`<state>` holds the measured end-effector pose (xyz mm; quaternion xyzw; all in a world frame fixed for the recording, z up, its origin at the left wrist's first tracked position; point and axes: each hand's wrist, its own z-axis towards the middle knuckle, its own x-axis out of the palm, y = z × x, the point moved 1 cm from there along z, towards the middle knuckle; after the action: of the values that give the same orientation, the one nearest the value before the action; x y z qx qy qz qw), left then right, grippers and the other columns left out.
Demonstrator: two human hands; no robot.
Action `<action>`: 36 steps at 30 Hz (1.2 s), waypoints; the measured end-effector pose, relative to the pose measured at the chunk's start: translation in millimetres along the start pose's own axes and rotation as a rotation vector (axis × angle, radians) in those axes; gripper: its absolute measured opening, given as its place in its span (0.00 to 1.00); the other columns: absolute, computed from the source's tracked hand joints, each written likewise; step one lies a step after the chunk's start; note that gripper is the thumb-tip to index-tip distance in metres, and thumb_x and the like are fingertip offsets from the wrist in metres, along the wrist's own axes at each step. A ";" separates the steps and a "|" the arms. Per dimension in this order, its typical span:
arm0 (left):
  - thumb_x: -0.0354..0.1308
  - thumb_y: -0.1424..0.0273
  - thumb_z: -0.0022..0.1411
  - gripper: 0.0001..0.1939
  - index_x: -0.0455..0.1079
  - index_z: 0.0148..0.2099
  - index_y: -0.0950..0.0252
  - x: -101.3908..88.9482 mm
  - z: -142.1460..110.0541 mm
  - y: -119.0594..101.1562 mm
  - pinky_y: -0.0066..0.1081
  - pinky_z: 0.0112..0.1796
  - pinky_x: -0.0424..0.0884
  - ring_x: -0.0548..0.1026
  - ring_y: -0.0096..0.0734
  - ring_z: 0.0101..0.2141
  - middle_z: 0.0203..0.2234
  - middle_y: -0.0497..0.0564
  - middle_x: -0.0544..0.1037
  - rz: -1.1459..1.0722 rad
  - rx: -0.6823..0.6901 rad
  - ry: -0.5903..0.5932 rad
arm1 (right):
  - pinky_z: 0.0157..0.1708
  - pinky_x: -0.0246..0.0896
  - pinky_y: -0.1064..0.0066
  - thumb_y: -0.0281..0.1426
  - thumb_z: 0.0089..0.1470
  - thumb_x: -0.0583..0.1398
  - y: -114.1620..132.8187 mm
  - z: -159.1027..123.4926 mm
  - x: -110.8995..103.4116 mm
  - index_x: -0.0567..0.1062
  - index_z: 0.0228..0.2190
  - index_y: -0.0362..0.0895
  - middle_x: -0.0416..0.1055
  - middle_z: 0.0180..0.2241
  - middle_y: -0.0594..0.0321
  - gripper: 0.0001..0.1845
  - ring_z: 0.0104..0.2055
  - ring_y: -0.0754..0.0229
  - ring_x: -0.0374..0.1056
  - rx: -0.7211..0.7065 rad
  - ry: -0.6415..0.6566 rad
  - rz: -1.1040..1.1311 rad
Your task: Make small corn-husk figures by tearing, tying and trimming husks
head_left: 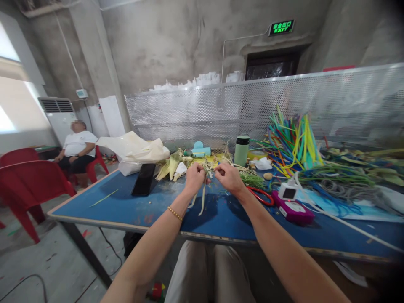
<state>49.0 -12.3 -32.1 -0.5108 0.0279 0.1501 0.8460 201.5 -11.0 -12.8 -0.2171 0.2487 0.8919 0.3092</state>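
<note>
My left hand (195, 176), with a beaded bracelet (175, 213) at the wrist, is raised over the blue table with its fingers pinched. A pale, narrow plant strip (202, 202) hangs just below its fingertips and seems to be held in them. Close by on the right, my right hand (229, 176) is also closed in a pinch; what its fingers hold is too small to make out. Thin plant bits show in the gap between the hands. Behind them lies a heap of dry husks (173, 165) and green grassy stems (252, 179).
A black phone (144, 179) and a pale bag (135, 149) lie left. To the right are a green bottle (242, 151), red-orange loop (261, 196), magenta box (293, 209), white cable (344, 225) and coloured strips (293, 143). A seated person (80, 145) is far left.
</note>
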 end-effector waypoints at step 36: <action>0.55 0.77 0.50 0.02 0.66 0.28 0.66 2.4 5.6 -1.8 0.25 0.26 0.59 0.64 0.23 0.22 0.19 0.44 0.67 -0.321 0.173 0.109 | 0.34 0.54 0.69 0.23 0.49 0.55 6.9 -3.2 3.8 0.69 0.24 0.42 0.70 0.26 0.58 0.06 0.30 0.59 0.63 -0.010 0.156 -0.056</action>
<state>51.3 -7.6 -28.4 -0.4415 0.0046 -0.0177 0.8971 194.9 -15.9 -15.2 -0.2944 0.2615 0.8645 0.3123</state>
